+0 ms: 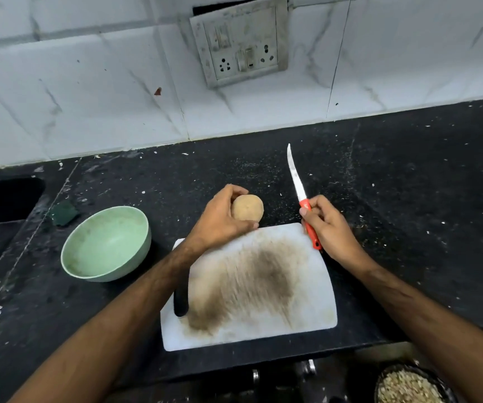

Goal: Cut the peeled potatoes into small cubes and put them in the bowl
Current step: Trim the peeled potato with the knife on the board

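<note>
From the head view, near the middle of the frame, the left hand curls around a round tan potato, holding it just past the far edge of the stained white plastic cutting board. To its right, the right hand grips the red handle of a slim white-bladed knife, blade pointing toward the marbled wall tiles. At centre left, a pale green bowl sits on the black speckled counter.
</note>
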The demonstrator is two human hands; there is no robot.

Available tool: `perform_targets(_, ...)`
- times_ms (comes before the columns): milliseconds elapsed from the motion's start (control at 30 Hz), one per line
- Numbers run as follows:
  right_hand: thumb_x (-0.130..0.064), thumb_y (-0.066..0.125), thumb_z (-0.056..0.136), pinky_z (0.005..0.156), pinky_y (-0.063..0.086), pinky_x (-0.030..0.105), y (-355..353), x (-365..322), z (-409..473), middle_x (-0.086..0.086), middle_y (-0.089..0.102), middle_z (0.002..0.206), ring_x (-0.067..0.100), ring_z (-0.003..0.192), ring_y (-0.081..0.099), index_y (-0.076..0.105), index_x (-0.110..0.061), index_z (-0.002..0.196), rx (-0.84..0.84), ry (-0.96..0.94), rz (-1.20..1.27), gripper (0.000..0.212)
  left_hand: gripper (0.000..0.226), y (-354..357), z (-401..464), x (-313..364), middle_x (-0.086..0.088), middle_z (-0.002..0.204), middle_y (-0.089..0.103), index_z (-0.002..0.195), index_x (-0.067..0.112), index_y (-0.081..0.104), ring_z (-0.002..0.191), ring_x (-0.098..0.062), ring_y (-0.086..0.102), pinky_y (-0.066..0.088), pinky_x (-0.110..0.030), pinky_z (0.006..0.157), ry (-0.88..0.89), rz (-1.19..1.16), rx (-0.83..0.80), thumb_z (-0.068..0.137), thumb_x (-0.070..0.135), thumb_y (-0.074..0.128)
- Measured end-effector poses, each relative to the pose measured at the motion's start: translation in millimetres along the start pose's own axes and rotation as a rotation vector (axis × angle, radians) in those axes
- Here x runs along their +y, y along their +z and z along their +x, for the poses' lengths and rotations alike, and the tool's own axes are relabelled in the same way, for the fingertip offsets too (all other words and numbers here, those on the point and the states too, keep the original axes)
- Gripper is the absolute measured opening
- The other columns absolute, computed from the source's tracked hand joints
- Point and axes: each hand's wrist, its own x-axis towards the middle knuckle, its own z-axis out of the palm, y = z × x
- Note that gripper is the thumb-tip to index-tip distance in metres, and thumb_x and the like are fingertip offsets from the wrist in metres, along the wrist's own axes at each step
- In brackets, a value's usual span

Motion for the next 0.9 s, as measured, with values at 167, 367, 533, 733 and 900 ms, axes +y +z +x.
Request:
perform_targets(167, -0.023, 0.054, 0.102, 0.046, 0.041, 0.031, 3.3, 4.4, -4.7, 0.009, 0.054, 0.065, 0.013, 0.052, 0.046, 0.052, -0.010, 0.091, -0.012, -0.107, -0.065, 0.017, 0.074, 2.3, -1.2, -4.7, 0.009, 0.122, 0.047, 0.133, 0.029, 0.056, 0.112, -0.005, 0.052, 0.045, -0.016, 0.089, 0.154, 0.095, 0.016, 0.067, 0.030, 0.090)
perform_targets(367, -0.037, 0.053, 0.101, 0.053, 0.036, 0.020, 9.2, 9.7, -12.0, -0.007, 0.055, 0.063, 0.004, 0.053, 0.046, 0.053, -0.016, 0.091, -0.032, -0.206, -0.269, 0.023, 0.068, -3.5, -21.3, -5.7, 0.007, 0.120, 0.049, 0.121, 0.027, 0.057, 0.107, -0.006, 0.055, 0.050, -0.016, 0.084, 0.270, 0.114, 0.114, 0.063, 0.027, 0.093)
perform_targets(533, -0.037, 0.050, 0.102, 0.059, 0.038, 0.028, 10.1, 2.4, -33.4, -0.005, 0.064, 0.066, 0.008, 0.056, 0.049, 0.049, -0.018, 0.090, -0.071, -0.238, -0.331, 0.023, 0.062, -16.9, -60.6, -3.0, 0.002, 0.118, 0.059, 0.114, 0.023, 0.065, 0.103, -0.011, 0.062, 0.053, -0.018, 0.080, 0.258, -0.002, 0.205, 0.061, 0.028, 0.097)
perform_targets(733, -0.036, 0.048, 0.103, 0.062, 0.039, 0.028, 13.2, -0.4, -46.0, -0.005, 0.065, 0.071, 0.001, 0.054, 0.048, 0.048, -0.018, 0.091, -0.082, -0.241, -0.503, 0.022, 0.060, -30.0, -90.8, -1.6, 0.007, 0.109, 0.068, 0.106, 0.025, 0.062, 0.102, -0.012, 0.066, 0.058, -0.037, 0.087, 0.252, -0.011, 0.146, 0.060, 0.035, 0.097)
perform_targets(900, -0.031, 0.047, 0.104, 0.063, 0.041, 0.030, 10.5, -4.8, -39.6, -0.007, 0.059, 0.068, 0.007, 0.058, 0.048, 0.046, -0.018, 0.092, -0.166, -0.277, -0.491, 0.018, 0.062, -27.4, -83.9, -2.4, 0.008, 0.111, 0.070, 0.109, 0.029, 0.064, 0.105, -0.013, 0.067, 0.058, -0.043, 0.091, 0.296, -0.020, 0.090, 0.058, 0.043, 0.096)
